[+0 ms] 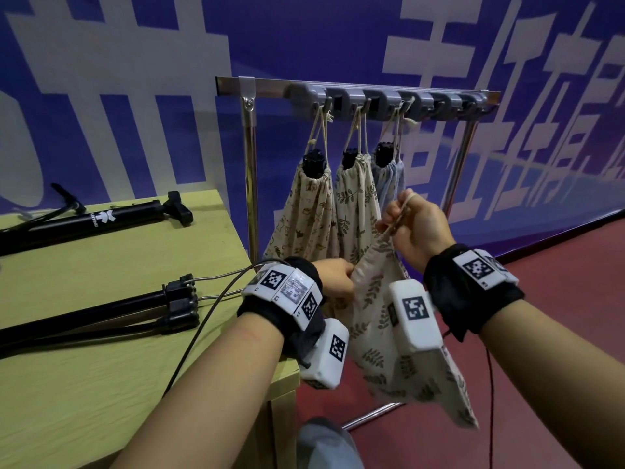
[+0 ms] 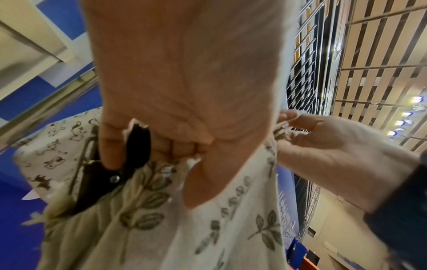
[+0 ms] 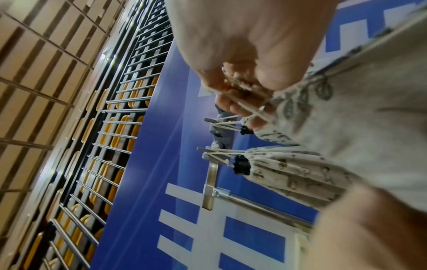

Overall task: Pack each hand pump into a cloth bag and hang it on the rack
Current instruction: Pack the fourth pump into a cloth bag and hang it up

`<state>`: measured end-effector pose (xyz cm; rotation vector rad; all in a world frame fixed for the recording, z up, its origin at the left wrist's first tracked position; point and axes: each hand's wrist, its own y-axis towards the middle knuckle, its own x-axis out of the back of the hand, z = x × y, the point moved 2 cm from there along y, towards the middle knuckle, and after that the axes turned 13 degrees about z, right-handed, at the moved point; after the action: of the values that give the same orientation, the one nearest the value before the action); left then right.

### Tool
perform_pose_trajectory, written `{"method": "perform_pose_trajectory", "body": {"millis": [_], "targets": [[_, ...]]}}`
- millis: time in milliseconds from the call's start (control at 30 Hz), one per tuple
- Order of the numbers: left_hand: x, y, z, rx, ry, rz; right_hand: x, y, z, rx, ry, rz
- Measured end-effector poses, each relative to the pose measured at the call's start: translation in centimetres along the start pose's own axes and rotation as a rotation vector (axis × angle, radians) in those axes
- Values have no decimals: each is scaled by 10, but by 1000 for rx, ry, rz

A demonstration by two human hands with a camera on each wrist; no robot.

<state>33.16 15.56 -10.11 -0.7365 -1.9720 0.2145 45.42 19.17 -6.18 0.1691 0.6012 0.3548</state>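
Note:
A leaf-print cloth bag (image 1: 373, 299) hangs between my hands, off the table's right edge. My left hand (image 1: 341, 277) grips its gathered mouth, and in the left wrist view the fingers (image 2: 175, 146) curl round the cloth and the black end of a hand pump (image 2: 137, 144) sticking out. My right hand (image 1: 402, 211) is higher and pinches the bag's drawstring (image 3: 245, 107), pulled taut. Behind stands the rack (image 1: 372, 93), with three packed bags (image 1: 314, 211) hanging from its left hooks.
More black hand pumps lie on the yellow-green table (image 1: 101, 384): one at the back (image 1: 101, 220), others nearer (image 1: 101, 309). The rack's right-hand hooks (image 1: 453, 104) are bare. A thin cable (image 1: 203, 333) crosses the table. The rack's foot bar (image 1: 372, 414) lies on the red floor.

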Motion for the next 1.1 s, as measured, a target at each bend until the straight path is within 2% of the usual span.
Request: {"method": "perform_pose_trajectory", "body": {"millis": [100,200,333,400,500,633,800,967,1033,1100], "targets": [[0,0,1,70,82,39,-2,2,8,-2,-38,54],[1,0,-2,51,156,-64,2,6,10,13,-279,72],[3,-1,-8,-94,64,-264,6,6,16,-54,-602,12],[2,-2,-12,-192,14,-271,13,8,21,-63,-664,-48],[0,-5,-16,-255,-25,-241,27,13,30,-67,-569,-112],[0,-1,-11,-124,19,-193,32,10,33,-98,-506,-79],[1,-1,-1,147,97,-74,25,10,27,-70,-570,-50],[-1,3,13,328,247,26,16,7,19,-84,-720,48],[2,4,16,364,297,-8,11,5,18,-89,-773,95],[6,3,15,331,321,-115,8,3,16,-106,-823,124]]}}
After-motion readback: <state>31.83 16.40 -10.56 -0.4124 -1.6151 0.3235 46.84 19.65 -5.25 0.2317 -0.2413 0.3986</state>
